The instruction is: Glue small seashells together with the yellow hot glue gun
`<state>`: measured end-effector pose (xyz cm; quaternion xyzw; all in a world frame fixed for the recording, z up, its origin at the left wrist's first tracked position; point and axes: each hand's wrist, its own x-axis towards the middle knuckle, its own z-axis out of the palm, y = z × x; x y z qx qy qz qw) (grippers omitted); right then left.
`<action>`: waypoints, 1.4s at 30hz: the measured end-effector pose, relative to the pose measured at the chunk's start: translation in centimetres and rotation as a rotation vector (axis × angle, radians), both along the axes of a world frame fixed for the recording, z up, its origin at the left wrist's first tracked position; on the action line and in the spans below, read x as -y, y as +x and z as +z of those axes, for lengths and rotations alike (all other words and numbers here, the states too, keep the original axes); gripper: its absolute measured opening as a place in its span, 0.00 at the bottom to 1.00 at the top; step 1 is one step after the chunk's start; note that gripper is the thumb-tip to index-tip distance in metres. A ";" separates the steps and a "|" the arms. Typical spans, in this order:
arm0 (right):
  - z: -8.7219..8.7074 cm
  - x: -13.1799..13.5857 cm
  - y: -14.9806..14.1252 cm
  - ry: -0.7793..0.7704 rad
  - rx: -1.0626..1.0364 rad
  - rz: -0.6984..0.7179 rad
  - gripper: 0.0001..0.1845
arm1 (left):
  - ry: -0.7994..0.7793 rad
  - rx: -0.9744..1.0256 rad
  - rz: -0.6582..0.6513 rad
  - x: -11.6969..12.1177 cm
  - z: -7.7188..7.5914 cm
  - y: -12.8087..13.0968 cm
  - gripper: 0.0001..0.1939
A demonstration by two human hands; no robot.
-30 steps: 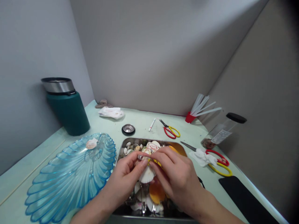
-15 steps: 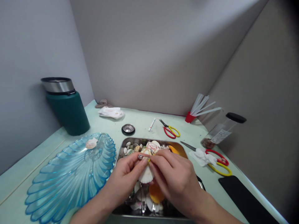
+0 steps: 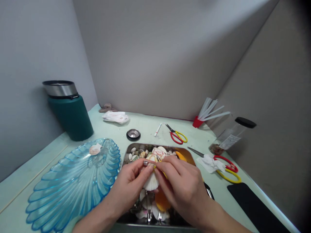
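Note:
My left hand is closed, thumb and forefinger pinching a small silver clip over the tray. Right below the fingertips a white scallop shell hangs; which fingers bear it I cannot tell. My right hand is closed too, its fingertips meeting the left ones at the clip. A thin pointed metal tip sticks up by the right fingers, and bits of yellow show between them; the thing itself is mostly hidden. Beneath both hands lies a metal tray of shells, with an orange scallop shell and silver clips.
To the left are a blue glass shell-shaped dish with one pale shell and a green bottle. Scissors lie behind the tray; larger scissors with tissue, a lidded jar and a red cup of sticks are right.
The hands stay almost in place over the tray. My right fingers have shifted very slightly, and a little more yellow shows by them.

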<state>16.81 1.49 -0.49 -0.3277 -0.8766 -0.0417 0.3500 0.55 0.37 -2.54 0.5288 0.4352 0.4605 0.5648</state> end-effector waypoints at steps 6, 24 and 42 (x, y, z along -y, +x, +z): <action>0.1 0.2 0.1 0.013 0.006 0.005 0.08 | 0.003 -0.024 -0.009 0.1 -0.2 -0.2 0.12; 1.4 -0.3 0.8 -0.384 -0.170 0.167 0.10 | -0.163 0.276 0.065 -0.1 0.5 0.3 0.10; 2.4 -0.9 1.4 -0.292 0.012 0.253 0.08 | -0.107 0.114 0.054 0.0 0.7 0.1 0.22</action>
